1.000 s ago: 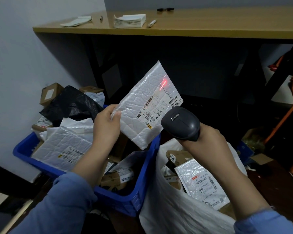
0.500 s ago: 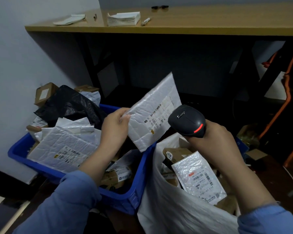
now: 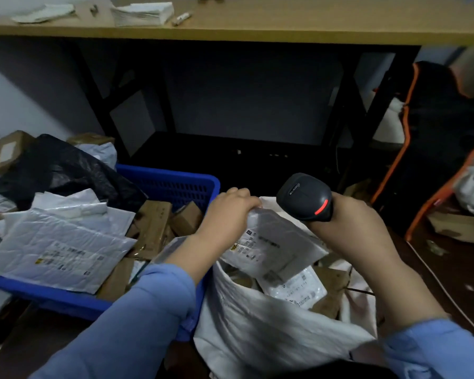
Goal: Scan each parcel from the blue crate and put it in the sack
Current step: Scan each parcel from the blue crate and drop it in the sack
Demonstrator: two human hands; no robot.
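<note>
One white padded parcel (image 3: 268,242) lies tilted over the open mouth of the white sack (image 3: 257,324), label side up, with its lower edge below the sack's rim. The left hand (image 3: 225,217) pinches the parcel's upper left corner, fingers curled over the edge, while the blue-sleeved forearm crosses the near right corner of the blue crate (image 3: 173,184). The right hand (image 3: 359,225) is wrapped round the handle of a black scanner (image 3: 304,196); the scanner's head, with a red lit strip on its side, sits above the far rim of the sack, just beside the parcel's upper edge. Deeper in the sack lie a second white labelled parcel (image 3: 293,291) and brown cartons, partly hidden. The crate stands against the sack's left side. A large white mailer (image 3: 58,250) lies label up along the crate's near left edge, a crumpled black plastic bag (image 3: 58,168) is heaped at its far left corner, and several brown boxes (image 3: 153,225) are stacked toward its right wall. Behind both containers runs a wooden desk (image 3: 285,26) on black legs; near its front edge, toward the left, rests a stack of white paper (image 3: 143,13), with a marker (image 3: 181,18) just beside it on the right. A black bag with orange trim (image 3: 435,132) stands at the right, well apart from the sack.
</note>
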